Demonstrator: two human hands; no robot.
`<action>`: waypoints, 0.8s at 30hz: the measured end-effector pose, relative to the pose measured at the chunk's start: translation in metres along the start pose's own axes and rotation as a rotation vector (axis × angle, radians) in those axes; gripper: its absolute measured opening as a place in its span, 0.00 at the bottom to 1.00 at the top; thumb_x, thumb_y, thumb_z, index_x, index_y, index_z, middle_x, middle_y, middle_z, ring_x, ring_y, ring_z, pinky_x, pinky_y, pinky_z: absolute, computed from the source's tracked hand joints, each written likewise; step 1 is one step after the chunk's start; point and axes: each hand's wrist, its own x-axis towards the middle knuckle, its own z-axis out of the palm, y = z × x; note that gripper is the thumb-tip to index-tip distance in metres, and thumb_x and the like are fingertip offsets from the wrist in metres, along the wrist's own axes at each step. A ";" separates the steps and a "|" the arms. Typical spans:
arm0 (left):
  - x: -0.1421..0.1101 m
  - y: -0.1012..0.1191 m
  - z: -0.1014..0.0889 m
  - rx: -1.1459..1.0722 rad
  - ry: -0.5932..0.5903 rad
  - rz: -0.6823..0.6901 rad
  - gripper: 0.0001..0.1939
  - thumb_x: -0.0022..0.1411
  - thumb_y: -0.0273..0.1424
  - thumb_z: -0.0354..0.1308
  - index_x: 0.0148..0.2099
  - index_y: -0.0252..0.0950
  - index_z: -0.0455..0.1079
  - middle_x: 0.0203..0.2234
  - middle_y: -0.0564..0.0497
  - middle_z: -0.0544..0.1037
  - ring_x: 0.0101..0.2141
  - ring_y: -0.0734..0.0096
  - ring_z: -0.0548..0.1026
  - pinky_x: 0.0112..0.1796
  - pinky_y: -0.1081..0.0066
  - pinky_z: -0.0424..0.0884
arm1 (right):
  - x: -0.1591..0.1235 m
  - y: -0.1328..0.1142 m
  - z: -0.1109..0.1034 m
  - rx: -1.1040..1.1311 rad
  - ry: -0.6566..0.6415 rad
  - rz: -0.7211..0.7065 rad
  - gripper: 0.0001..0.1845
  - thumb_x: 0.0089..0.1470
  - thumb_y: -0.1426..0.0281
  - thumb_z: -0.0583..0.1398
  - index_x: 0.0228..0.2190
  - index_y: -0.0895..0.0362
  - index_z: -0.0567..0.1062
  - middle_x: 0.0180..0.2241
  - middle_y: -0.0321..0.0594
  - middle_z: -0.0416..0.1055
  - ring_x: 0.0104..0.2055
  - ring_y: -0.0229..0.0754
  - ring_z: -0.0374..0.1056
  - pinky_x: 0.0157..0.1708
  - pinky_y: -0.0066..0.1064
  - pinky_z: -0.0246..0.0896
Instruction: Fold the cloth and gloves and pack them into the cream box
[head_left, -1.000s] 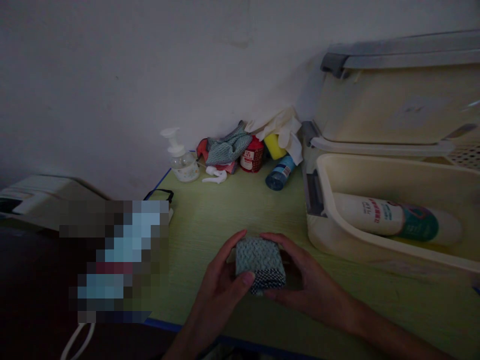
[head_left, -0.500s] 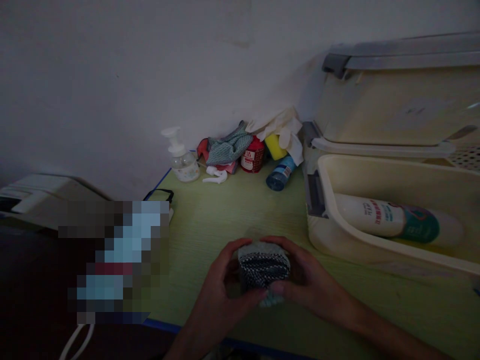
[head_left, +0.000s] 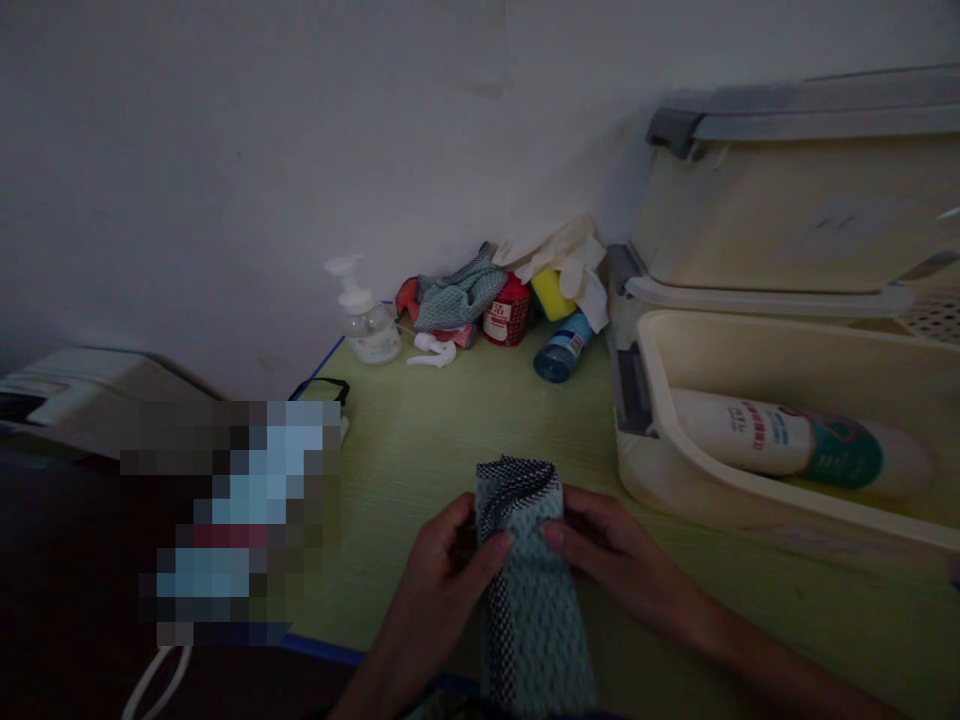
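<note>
A teal cleaning cloth (head_left: 536, 610) with a black-and-white checked edge is folded into a long strip near the table's front edge. My left hand (head_left: 454, 570) pinches its left side, thumb on top and fingers behind. On the opposite side, my right hand (head_left: 611, 545) grips the cloth the same way, thumb on its face. The upper end of the strip is folded over, with the checked border showing. Its lower end runs down toward me and leaves the bottom of the view.
At right stands a cream storage box (head_left: 652, 390) with its lid (head_left: 787, 210) raised and a white-and-green bottle (head_left: 772, 435) inside. Along the wall are a pump bottle (head_left: 371, 325), another cloth (head_left: 457, 295), a red container (head_left: 506, 312), a yellow sponge (head_left: 553, 295), white gloves (head_left: 574, 255) and a blue bottle (head_left: 562, 348).
The cloth was a compact folded bundle between my hands; now it hangs out as a long strip toward me. Both hands still hold it, with thumbs now higher on its face.
</note>
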 end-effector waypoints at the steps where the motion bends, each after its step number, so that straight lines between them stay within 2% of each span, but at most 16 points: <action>1: 0.000 0.000 0.000 0.009 0.002 0.002 0.11 0.56 0.33 0.57 0.40 0.32 0.71 0.36 0.46 0.79 0.35 0.67 0.75 0.37 0.71 0.71 | 0.000 0.001 0.000 0.018 0.001 0.009 0.20 0.50 0.53 0.60 0.34 0.58 0.74 0.31 0.38 0.72 0.32 0.38 0.65 0.33 0.30 0.62; 9: 0.001 -0.001 -0.001 -0.148 -0.035 -0.001 0.11 0.54 0.31 0.60 0.41 0.34 0.73 0.37 0.48 0.79 0.37 0.67 0.75 0.41 0.71 0.69 | -0.001 0.009 -0.001 0.095 -0.001 0.065 0.19 0.47 0.55 0.63 0.34 0.57 0.74 0.22 0.33 0.67 0.24 0.34 0.61 0.29 0.29 0.62; 13: 0.002 -0.002 -0.004 -0.217 -0.029 0.015 0.12 0.53 0.31 0.62 0.42 0.37 0.74 0.36 0.50 0.78 0.36 0.70 0.75 0.39 0.73 0.69 | -0.001 0.006 -0.003 0.121 -0.032 0.060 0.18 0.48 0.58 0.63 0.38 0.56 0.75 0.25 0.34 0.70 0.25 0.34 0.63 0.26 0.27 0.61; 17: 0.001 -0.003 -0.007 -0.257 -0.009 0.056 0.13 0.52 0.31 0.64 0.42 0.39 0.75 0.33 0.52 0.77 0.34 0.71 0.74 0.40 0.73 0.68 | -0.001 0.004 -0.004 0.126 -0.064 -0.006 0.16 0.49 0.60 0.63 0.38 0.55 0.77 0.27 0.35 0.73 0.28 0.34 0.65 0.27 0.25 0.61; 21: -0.001 -0.001 -0.010 -0.205 -0.039 0.157 0.08 0.54 0.32 0.62 0.38 0.40 0.77 0.28 0.52 0.71 0.32 0.73 0.70 0.34 0.76 0.66 | -0.002 0.005 -0.005 0.123 -0.100 -0.034 0.14 0.50 0.61 0.62 0.38 0.52 0.79 0.31 0.36 0.76 0.28 0.34 0.66 0.30 0.27 0.62; 24: -0.003 0.001 -0.011 -0.157 -0.083 0.241 0.06 0.57 0.32 0.60 0.35 0.41 0.78 0.30 0.52 0.68 0.31 0.75 0.68 0.31 0.77 0.63 | -0.003 0.005 -0.006 0.177 -0.092 -0.039 0.11 0.50 0.64 0.64 0.38 0.49 0.79 0.31 0.35 0.77 0.30 0.34 0.69 0.31 0.26 0.63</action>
